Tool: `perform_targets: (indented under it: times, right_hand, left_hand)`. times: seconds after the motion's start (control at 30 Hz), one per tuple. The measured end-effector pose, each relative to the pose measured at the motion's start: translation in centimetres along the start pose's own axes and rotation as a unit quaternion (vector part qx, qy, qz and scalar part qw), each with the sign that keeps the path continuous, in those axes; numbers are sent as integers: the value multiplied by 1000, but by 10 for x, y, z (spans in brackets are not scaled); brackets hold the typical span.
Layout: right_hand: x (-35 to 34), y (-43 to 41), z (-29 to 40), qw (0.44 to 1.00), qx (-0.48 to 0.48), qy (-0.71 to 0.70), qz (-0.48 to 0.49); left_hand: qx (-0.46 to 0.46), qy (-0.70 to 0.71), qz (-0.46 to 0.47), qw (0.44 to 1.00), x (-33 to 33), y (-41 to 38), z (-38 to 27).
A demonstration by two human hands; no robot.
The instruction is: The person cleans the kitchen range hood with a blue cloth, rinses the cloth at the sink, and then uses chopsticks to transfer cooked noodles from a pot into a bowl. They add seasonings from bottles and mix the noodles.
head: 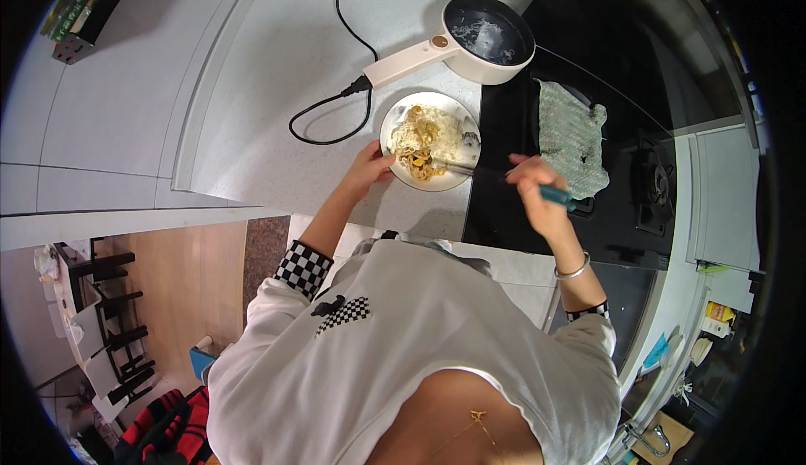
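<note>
A white plate (403,107) of noodles (419,137) with pieces of topping sits on the light countertop, close to the black cooktop. My left hand (371,166) grips the plate's left rim, thumb on top. In my right hand (538,182) is a metal utensil with a teal handle (555,196); motion blur hides its exact kind. Its metal end reaches over the plate's right rim and touches the noodles. Beyond the plate stands a cream electric pot (482,75) with a long handle. Its dark inside holds some pale noodle strands and cloudy liquid.
A black power cord (299,115) loops from the pot's handle across the countertop (264,87). On the cooktop (504,219) lies a grey-green cloth (570,131), near my right hand. A gas burner (658,178) is farther right. At the lower right is a sink faucet (658,440).
</note>
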State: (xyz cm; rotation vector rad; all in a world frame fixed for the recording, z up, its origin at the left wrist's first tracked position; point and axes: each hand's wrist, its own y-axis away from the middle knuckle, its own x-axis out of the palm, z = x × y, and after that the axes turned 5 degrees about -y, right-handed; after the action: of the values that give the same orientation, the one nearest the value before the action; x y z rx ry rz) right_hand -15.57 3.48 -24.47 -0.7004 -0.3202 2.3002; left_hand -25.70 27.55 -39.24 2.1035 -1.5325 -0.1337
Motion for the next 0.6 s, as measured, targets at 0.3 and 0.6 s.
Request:
perform_targets:
  times: [0.3, 0.6]
  right_hand:
    - [37, 1, -12, 916, -269, 229, 188]
    - [11, -24, -35, 989, -69, 125, 32]
  left_hand:
    - [5, -167, 57, 984, -13, -6, -4]
    - [20, -146, 107, 983, -15, -1, -19]
